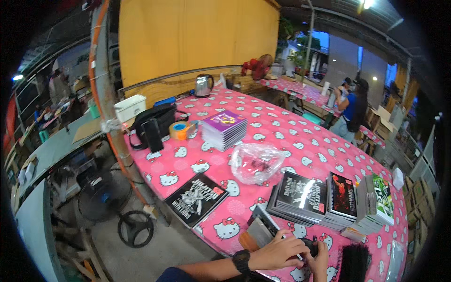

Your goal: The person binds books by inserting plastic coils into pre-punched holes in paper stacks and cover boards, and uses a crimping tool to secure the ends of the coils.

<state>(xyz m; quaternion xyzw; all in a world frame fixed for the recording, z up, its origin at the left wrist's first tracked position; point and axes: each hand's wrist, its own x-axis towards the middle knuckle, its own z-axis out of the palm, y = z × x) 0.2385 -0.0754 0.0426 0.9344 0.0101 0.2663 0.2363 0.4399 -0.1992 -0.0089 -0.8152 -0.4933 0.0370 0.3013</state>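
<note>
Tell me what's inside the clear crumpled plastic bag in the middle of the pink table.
The clear crumpled plastic bag shows only a small dark patch through its glare; what that is cannot be told. Folds hide the rest.

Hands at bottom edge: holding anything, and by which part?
The left hand and right hand close together around a small dark object at the pink patterned tablecloth edge. What it is, and where each grip sits, cannot be told.
</note>
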